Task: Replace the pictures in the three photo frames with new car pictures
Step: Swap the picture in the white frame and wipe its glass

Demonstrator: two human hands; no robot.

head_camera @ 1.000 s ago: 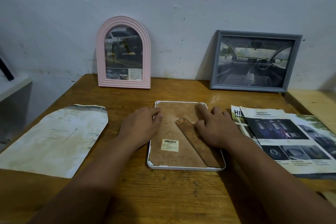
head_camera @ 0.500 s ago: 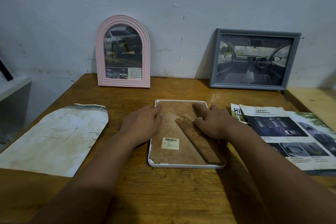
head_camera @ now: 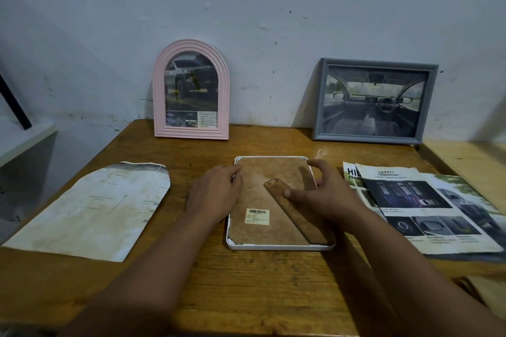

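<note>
A white photo frame [head_camera: 276, 247] lies face down in the middle of the wooden table, its brown backing board [head_camera: 262, 194] and folding stand [head_camera: 294, 208] facing up. My left hand [head_camera: 216, 194] rests on the frame's left edge. My right hand [head_camera: 325, 194] arches over the right edge, thumb on the stand and fingers at the upper right corner. A pink arched frame [head_camera: 191, 90] and a grey frame [head_camera: 373, 101] lean on the wall, each with a car picture in it. Car brochure pages [head_camera: 427, 208] lie to the right.
A stained sheet of paper cut to an arch shape [head_camera: 90, 208] lies at the left of the table [head_camera: 246, 282]. A white ledge [head_camera: 19, 139] stands beyond the table's left edge, and a lighter wooden surface [head_camera: 465, 156] adjoins at the right.
My right hand has lifted from lying flat on the backing into an arched pose, fingers on the upper right corner and thumb on the stand. The left hand stays on the left edge.
</note>
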